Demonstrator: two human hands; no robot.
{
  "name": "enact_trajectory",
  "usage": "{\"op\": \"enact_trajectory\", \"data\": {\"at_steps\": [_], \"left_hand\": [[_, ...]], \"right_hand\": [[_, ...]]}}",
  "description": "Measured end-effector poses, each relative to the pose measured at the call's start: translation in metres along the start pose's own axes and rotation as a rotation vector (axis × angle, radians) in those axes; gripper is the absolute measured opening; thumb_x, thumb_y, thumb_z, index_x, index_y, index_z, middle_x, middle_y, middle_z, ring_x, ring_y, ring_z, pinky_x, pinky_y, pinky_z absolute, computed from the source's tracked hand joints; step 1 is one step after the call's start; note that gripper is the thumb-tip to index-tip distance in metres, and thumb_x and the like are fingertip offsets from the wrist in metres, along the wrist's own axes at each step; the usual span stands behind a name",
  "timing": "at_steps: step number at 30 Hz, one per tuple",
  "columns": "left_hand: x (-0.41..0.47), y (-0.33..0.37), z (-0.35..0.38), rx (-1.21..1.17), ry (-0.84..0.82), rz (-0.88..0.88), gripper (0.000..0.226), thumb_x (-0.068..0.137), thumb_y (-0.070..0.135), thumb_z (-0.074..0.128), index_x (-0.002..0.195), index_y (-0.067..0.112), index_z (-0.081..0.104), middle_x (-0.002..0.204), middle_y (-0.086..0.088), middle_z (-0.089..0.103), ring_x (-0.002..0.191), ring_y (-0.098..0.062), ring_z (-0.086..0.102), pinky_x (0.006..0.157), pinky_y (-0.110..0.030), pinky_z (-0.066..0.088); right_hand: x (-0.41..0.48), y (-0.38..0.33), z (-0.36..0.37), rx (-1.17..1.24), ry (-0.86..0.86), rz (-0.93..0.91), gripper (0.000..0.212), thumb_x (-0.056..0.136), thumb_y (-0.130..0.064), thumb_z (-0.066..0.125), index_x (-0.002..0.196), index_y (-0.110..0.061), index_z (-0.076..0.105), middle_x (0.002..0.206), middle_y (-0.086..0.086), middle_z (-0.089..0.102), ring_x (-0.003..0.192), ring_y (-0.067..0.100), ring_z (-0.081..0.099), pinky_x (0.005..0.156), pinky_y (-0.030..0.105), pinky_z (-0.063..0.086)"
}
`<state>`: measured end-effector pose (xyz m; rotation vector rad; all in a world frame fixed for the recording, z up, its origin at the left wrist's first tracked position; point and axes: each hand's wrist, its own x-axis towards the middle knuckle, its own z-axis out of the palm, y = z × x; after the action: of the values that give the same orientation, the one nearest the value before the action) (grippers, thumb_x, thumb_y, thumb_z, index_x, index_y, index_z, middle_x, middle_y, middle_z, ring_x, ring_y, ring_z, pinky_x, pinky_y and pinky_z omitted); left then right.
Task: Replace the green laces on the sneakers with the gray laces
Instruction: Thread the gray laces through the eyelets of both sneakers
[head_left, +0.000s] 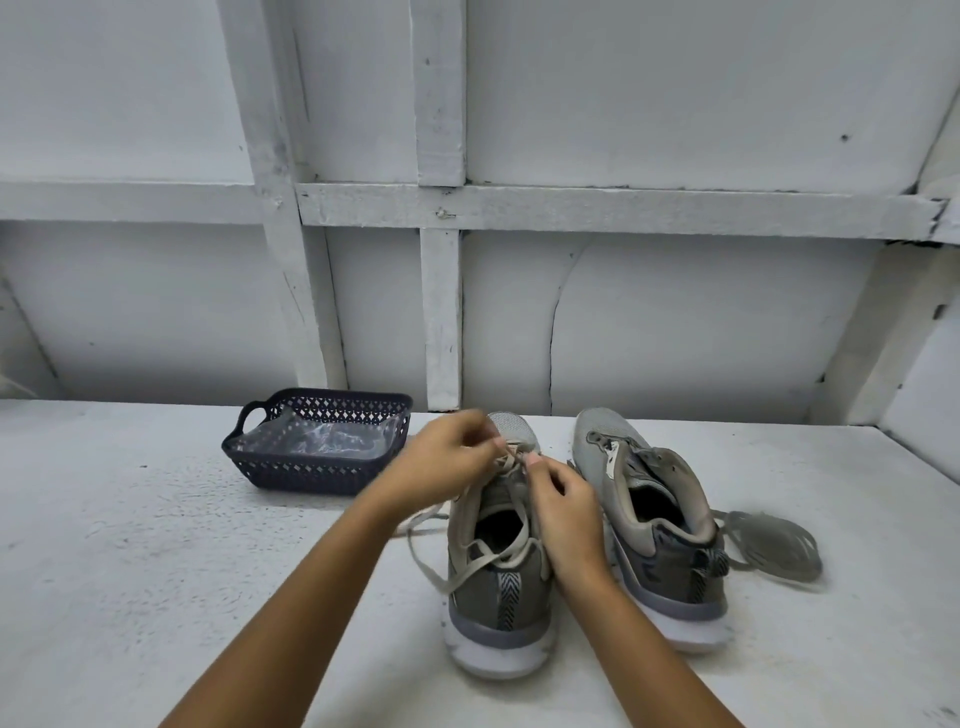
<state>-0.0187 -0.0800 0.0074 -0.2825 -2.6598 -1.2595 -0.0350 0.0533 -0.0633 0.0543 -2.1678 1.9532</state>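
On the white worktop (156, 571), both hands' fingers (501, 444) pinch the pale lace (467, 564) at the left sneaker (498, 571); the right sneaker (654, 519) looks unlaced.

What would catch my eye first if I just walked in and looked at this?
Two hands, the left hand and the right hand, meet over the near sneaker in the middle of the white table, pinching a pale lace near its toe. Just right stands a second sneaker with no lace, a loose pile of laces beside its heel. A dark basket sits at back left.
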Motion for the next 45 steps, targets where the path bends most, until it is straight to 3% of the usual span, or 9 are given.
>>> {"op": "enact_trajectory", "data": {"at_steps": [6,15,19,22,28,34,39,41,45], "left_hand": [[-0.021,0.003,-0.051,-0.488,-0.178,0.116,0.01,0.075,0.028,0.065,0.069,0.022,0.07,0.079,0.004,0.066,0.082,-0.013,0.061,0.082,-0.029,0.049],[-0.034,0.008,-0.055,-0.479,-0.304,0.072,0.011,0.078,0.013,0.058,0.075,0.004,0.062,0.066,0.0,0.062,0.057,-0.01,0.056,0.065,-0.022,0.051],[-0.039,0.016,-0.057,-0.414,-0.428,0.017,0.015,0.081,0.012,0.048,0.082,0.004,0.06,0.058,0.003,0.058,0.049,-0.01,0.049,0.053,-0.019,0.048],[-0.041,0.018,-0.054,-0.487,-0.486,-0.036,0.028,0.092,-0.001,0.039,0.087,0.01,0.064,0.061,-0.003,0.053,0.043,-0.012,0.045,0.045,-0.023,0.048],[-0.051,0.024,-0.045,-0.15,-0.76,-0.181,0.029,0.091,0.005,0.056,0.117,0.016,0.051,0.07,-0.009,0.065,0.036,-0.012,0.051,0.041,-0.022,0.049],[-0.057,0.022,-0.023,0.207,-0.551,-0.083,0.016,0.085,0.029,0.065,0.1,0.025,0.071,0.064,0.005,0.058,0.054,-0.009,0.05,0.045,-0.02,0.046],[-0.057,0.017,-0.041,-0.04,-0.341,-0.07,0.013,0.085,0.029,0.066,0.082,0.02,0.074,0.059,0.012,0.058,0.056,-0.003,0.047,0.056,-0.017,0.041],[-0.056,0.018,-0.053,-0.133,-0.257,-0.077,0.017,0.09,0.022,0.058,0.079,0.015,0.069,0.063,0.013,0.065,0.066,0.002,0.056,0.068,-0.014,0.044],[-0.048,0.02,-0.075,-0.643,-0.152,-0.156,0.023,0.096,0.016,0.044,0.081,0.007,0.059,0.066,-0.001,0.067,0.076,-0.017,0.067,0.089,-0.037,0.048]], "right_hand": [[0.0,-0.001,0.001,0.004,0.011,0.031,0.028,0.094,-0.031,0.052,0.105,-0.011,0.069,0.098,0.0,0.07,0.095,0.011,0.062,0.084,0.025,0.047],[0.001,-0.009,0.0,-0.101,-0.013,-0.014,0.026,0.094,-0.022,0.053,0.118,-0.018,0.061,0.109,0.002,0.061,0.093,0.01,0.055,0.082,0.019,0.038],[0.004,-0.032,-0.011,-0.319,-0.265,-0.236,0.031,0.09,-0.01,0.056,0.116,-0.026,0.063,0.111,0.0,0.042,0.089,0.0,0.05,0.085,0.007,0.037],[0.007,-0.05,-0.02,-0.578,-0.484,-0.373,0.019,0.088,-0.022,0.062,0.107,-0.022,0.069,0.113,-0.003,0.039,0.106,0.007,0.044,0.097,0.018,0.035],[0.012,-0.083,-0.05,-0.831,-0.592,-0.374,0.018,0.094,-0.026,0.054,0.095,-0.021,0.071,0.089,0.0,0.063,0.085,0.019,0.059,0.072,0.028,0.041],[-0.001,-0.097,-0.069,-0.847,-0.679,-0.333,0.019,0.09,-0.013,0.056,0.093,-0.026,0.07,0.071,-0.014,0.056,0.07,0.004,0.055,0.061,0.01,0.039],[-0.014,-0.103,-0.073,-0.933,-0.656,-0.343,0.025,0.091,-0.014,0.051,0.102,-0.026,0.069,0.085,-0.011,0.06,0.077,0.002,0.052,0.06,-0.003,0.032],[-0.016,-0.103,-0.072,-0.93,-0.678,-0.328,0.03,0.089,-0.011,0.047,0.097,-0.029,0.069,0.09,-0.009,0.063,0.086,0.011,0.056,0.063,0.004,0.037],[-0.014,-0.107,-0.065,-0.903,-0.709,-0.337,0.034,0.091,-0.01,0.043,0.096,-0.031,0.069,0.079,-0.016,0.053,0.075,-0.001,0.053,0.071,0.023,0.042]]}}
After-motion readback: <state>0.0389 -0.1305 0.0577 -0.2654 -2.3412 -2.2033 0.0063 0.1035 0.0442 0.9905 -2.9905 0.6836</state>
